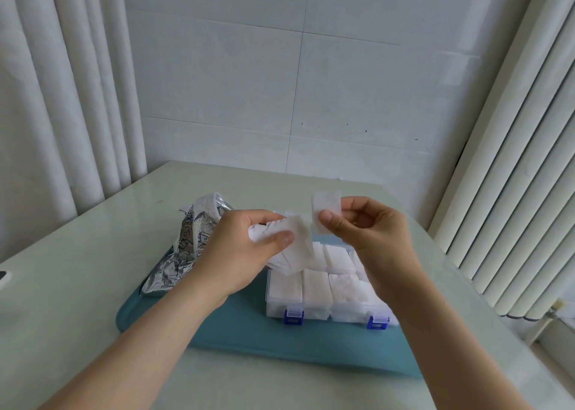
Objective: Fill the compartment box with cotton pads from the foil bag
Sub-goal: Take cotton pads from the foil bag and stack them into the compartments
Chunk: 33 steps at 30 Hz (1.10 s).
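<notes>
The only view comes from a wide-angle camera worn on the person's head, facing forward and down. It sits close above the table (pixel 77 285), with the left hand (pixel 245 251) and right hand (pixel 370 229) at mid-frame, and takes in the tiled wall (pixel 342 83) beyond.

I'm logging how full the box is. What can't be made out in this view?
Head view:
Far compartments of the compartment box: hidden by the left hand and its stack of cotton pads.
Box's right end: behind the right hand, which pinches a single cotton pad.
Mouth and contents of the foil bag: behind the left hand; print too small to read.
Dark object at the table's left edge: cut off by the frame.
</notes>
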Available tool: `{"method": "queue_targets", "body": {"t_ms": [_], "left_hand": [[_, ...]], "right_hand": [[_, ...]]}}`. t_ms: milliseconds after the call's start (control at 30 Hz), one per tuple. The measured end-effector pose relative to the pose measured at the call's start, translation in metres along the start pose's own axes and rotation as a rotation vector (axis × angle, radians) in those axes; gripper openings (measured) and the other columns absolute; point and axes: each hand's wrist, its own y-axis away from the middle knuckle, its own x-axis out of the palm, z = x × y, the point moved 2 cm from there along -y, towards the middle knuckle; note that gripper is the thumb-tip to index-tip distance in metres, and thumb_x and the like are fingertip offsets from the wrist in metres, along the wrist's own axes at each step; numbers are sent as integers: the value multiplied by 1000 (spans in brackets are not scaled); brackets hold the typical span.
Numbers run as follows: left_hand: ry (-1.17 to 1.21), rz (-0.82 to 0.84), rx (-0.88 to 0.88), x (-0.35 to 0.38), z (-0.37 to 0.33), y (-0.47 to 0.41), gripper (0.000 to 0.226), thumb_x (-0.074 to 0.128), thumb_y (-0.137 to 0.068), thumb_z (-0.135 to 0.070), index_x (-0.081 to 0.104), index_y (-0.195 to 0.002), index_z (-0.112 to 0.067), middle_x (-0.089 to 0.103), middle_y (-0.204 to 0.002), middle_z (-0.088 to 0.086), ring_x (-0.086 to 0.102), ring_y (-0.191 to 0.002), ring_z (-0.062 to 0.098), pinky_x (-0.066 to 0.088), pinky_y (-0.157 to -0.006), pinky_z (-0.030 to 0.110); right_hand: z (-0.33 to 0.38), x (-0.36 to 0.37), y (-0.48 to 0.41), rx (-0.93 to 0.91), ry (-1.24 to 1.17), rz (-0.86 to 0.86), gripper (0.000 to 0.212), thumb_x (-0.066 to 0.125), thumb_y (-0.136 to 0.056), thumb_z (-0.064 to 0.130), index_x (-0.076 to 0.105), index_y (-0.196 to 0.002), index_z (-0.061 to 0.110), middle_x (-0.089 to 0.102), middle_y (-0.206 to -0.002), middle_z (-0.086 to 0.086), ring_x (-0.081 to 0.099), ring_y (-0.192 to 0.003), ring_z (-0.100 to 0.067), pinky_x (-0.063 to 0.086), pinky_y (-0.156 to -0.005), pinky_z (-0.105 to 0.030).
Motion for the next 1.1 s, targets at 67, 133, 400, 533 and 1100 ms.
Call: {"method": "queue_targets", "body": {"t_ms": [67, 133, 400, 533, 1100], "left_hand": [[48, 10, 7, 0, -3, 1, 16, 83, -91, -29, 81, -106, -31, 78, -96, -25, 66, -92, -16, 46, -71, 2], [86, 44, 6, 1, -5, 1, 15, 81, -93, -25, 81, -107, -31, 79, -94, -20, 72, -88, -6, 52, -71, 10], [56, 176, 30, 1, -8, 3, 31, 75, -98, -17, 76, -122, -37, 77, -114, -20, 71, -109, 1, 59, -98, 30], [16, 189, 33, 1, -8, 4, 40, 76, -96, -12, 73, -125, -39, 74, -117, -27, 67, -116, -3, 54, -108, 35], [-147, 185, 64, 1, -1, 0, 42, 78, -96, -23, 70, -133, -42, 68, -128, -29, 55, -126, -15, 40, -114, 21]], "right_hand": [[1, -2, 1, 47, 82, 95, 38, 93, -66, 16, 75, -96, 2, 77, -84, -16, 70, -69, -18, 51, -62, -25], [-2, 1, 3, 86, 146, 173, 33, 94, -68, 11, 75, -93, 1, 77, -82, -14, 70, -66, -17, 52, -61, -23], [-6, 8, 5, 4, 401, 139, 34, 100, -65, 18, 82, -94, 14, 81, -87, -3, 77, -81, -33, 65, -81, -48], [-6, 10, 4, -23, 459, 112, 38, 102, -60, 26, 81, -92, 20, 80, -84, 1, 75, -73, -25, 66, -75, -44], [-4, 17, 9, -85, 670, 70, 45, 104, -57, 36, 75, -92, 31, 75, -84, 13, 66, -60, -6, 61, -66, -28]]}}
